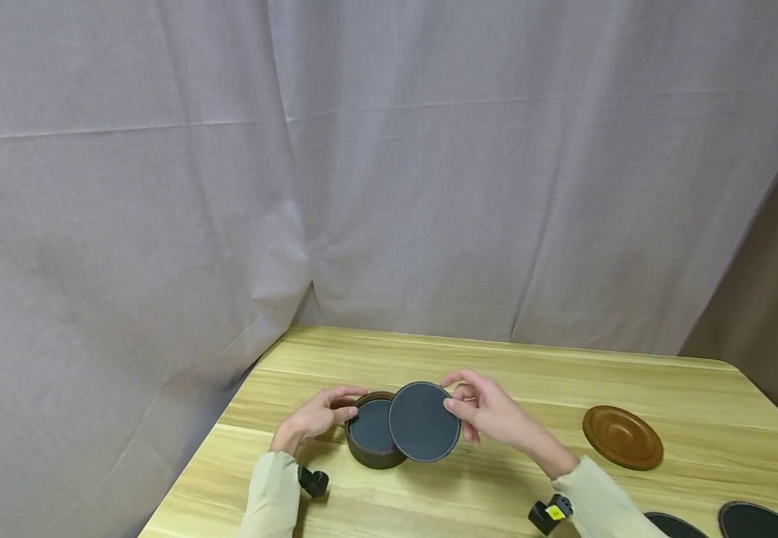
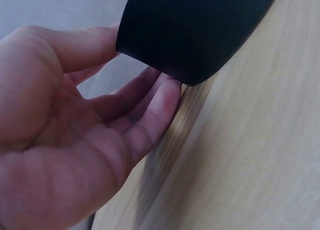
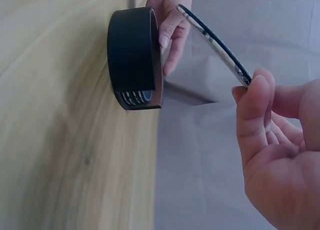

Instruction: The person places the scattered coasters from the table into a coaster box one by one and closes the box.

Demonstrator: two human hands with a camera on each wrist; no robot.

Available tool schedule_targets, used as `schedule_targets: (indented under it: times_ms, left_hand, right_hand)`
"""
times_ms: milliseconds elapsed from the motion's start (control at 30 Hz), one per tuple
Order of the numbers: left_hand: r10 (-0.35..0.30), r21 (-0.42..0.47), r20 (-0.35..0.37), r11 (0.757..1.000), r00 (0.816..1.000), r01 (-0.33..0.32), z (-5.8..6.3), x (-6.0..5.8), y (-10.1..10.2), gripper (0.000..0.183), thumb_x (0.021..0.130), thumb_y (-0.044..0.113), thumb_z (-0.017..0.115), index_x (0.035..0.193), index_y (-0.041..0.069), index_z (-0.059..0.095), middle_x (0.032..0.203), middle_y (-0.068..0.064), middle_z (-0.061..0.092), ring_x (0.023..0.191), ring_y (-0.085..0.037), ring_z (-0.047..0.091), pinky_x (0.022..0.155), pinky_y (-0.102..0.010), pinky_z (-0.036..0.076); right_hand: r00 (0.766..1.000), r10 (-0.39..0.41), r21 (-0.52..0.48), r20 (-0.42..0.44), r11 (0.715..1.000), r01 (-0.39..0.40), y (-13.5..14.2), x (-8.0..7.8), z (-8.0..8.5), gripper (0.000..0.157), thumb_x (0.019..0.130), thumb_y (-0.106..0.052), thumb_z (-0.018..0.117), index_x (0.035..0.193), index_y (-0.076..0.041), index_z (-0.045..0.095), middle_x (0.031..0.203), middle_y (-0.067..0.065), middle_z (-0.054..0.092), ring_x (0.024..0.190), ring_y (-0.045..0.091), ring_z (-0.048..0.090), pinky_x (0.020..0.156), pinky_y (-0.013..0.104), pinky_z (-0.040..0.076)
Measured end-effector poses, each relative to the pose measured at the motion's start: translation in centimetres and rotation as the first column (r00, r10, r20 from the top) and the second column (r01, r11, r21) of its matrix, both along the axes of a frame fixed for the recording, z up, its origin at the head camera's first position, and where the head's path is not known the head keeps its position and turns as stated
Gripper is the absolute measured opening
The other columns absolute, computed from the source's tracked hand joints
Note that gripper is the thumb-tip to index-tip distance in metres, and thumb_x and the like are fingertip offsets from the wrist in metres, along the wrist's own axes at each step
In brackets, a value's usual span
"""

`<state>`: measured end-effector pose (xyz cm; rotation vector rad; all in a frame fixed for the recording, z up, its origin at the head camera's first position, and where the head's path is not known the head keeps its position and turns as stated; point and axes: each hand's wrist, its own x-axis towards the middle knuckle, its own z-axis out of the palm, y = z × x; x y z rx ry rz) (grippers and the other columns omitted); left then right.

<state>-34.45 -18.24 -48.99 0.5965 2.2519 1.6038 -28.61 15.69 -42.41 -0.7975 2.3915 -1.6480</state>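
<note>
A round dark coaster holder point(image 1: 377, 458) stands on the table, a dark coaster point(image 1: 370, 426) lying inside it. My left hand point(image 1: 318, 415) grips its left side, thumb at the rim and fingers around the wall. My right hand point(image 1: 489, 411) pinches another round black coaster point(image 1: 424, 422) with stitched edging by its right edge. That coaster is raised and tilted, overlapping the holder's right part in the head view. From the right wrist, the held coaster point(image 3: 215, 45) appears edge-on, apart from the holder point(image 3: 130, 50). Stacked coaster edges point(image 3: 136, 97) show through a gap in the holder's wall.
A brown round wooden dish or lid point(image 1: 622, 437) lies on the table at the right. Two dark round pieces, one point(image 1: 758, 521) further right than the other point(image 1: 672, 526), are cut off by the bottom frame edge. Grey curtain point(image 1: 429, 187) hangs behind the table.
</note>
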Motion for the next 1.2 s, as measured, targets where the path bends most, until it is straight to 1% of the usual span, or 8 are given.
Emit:
schedule_targets:
  times_ms: [100,300,433,633,767,900,1067,1200]
  left_hand:
    - [0.001,-0.003,-0.001,1.0,1.0,-0.001,0.0,0.0,0.0,0.044,0.099,0.01,0.056,0.142,0.007,0.05,0.139,-0.027,0.053,0.117,-0.03,0.061,0.094,-0.036,0.055]
    - [0.002,-0.007,-0.004,1.0,1.0,-0.002,-0.1,0.0,0.0,0.045,0.099,0.01,0.056,0.143,0.005,0.049,0.14,-0.026,0.053,0.118,-0.03,0.061,0.094,-0.036,0.055]
    - [0.001,-0.002,-0.001,1.0,1.0,-0.001,0.0,0.0,0.1,0.045,0.099,0.01,0.056,0.143,0.005,0.048,0.14,-0.026,0.052,0.118,-0.03,0.061,0.095,-0.036,0.055]
    - [0.007,-0.002,0.004,1.0,1.0,-0.007,0.0,0.0,0.0,0.044,0.098,0.011,0.056,0.142,0.007,0.05,0.14,-0.026,0.053,0.118,-0.028,0.061,0.094,-0.035,0.055]
    - [0.009,-0.011,-0.008,1.0,1.0,-0.009,-0.1,-0.1,0.0,0.043,0.098,0.011,0.056,0.141,0.008,0.052,0.138,-0.026,0.054,0.117,-0.029,0.061,0.094,-0.035,0.055]
    - [0.009,-0.018,-0.013,1.0,1.0,-0.009,-0.2,-0.1,0.0,0.042,0.098,0.011,0.056,0.14,0.009,0.053,0.138,-0.025,0.054,0.12,-0.03,0.059,0.093,-0.034,0.055]
    - [0.006,-0.018,-0.015,1.0,1.0,-0.006,-0.1,0.0,0.0,0.042,0.098,0.011,0.057,0.14,0.009,0.052,0.14,-0.026,0.052,0.124,-0.033,0.056,0.094,-0.036,0.055]
    - [0.007,-0.009,-0.008,1.0,1.0,-0.007,-0.1,0.0,0.1,0.043,0.098,0.011,0.057,0.141,0.009,0.052,0.141,-0.026,0.052,0.123,-0.032,0.057,0.096,-0.036,0.054]
  right_hand:
    - [0.999,-0.026,-0.036,0.017,0.999,0.027,-0.8,-0.4,-0.4,0.03,0.098,-0.014,0.06,0.123,-0.003,0.05,0.077,0.013,0.06,0.046,0.015,0.057,0.041,0.042,0.052]
    - [0.994,-0.101,-0.086,0.053,0.991,0.105,-2.1,-1.1,-0.9,0.033,0.096,-0.008,0.06,0.124,0.002,0.047,0.075,0.012,0.058,0.045,0.016,0.056,0.04,0.037,0.052]
    - [0.987,-0.141,-0.112,0.079,0.982,0.149,-2.8,-1.5,-1.5,0.031,0.096,-0.005,0.059,0.123,0.002,0.047,0.072,0.009,0.057,0.043,0.015,0.056,0.041,0.038,0.053]
    - [0.977,-0.18,-0.132,0.111,0.972,0.194,-3.8,-2.0,-2.1,0.03,0.095,-0.004,0.059,0.122,0.002,0.046,0.069,0.007,0.056,0.044,0.015,0.056,0.041,0.036,0.052]
    - [0.974,-0.191,-0.136,0.123,0.969,0.207,-4.6,-2.4,-2.6,0.032,0.094,-0.004,0.06,0.122,0.002,0.047,0.069,0.008,0.056,0.044,0.016,0.056,0.042,0.04,0.053]
    - [0.971,-0.197,-0.139,0.133,0.966,0.216,-5.4,-2.6,-2.9,0.033,0.095,-0.005,0.061,0.124,0.001,0.047,0.073,0.01,0.058,0.045,0.018,0.057,0.043,0.044,0.053]
    - [0.969,-0.193,-0.146,0.154,0.966,0.215,-6.5,-2.7,-3.5,0.033,0.095,-0.006,0.061,0.124,0.001,0.047,0.073,0.009,0.059,0.046,0.018,0.057,0.043,0.042,0.053]
    - [0.969,-0.18,-0.143,0.168,0.968,0.204,-7.1,-2.7,-4.0,0.032,0.095,-0.006,0.06,0.123,0.001,0.047,0.07,0.007,0.056,0.046,0.016,0.057,0.044,0.04,0.054]
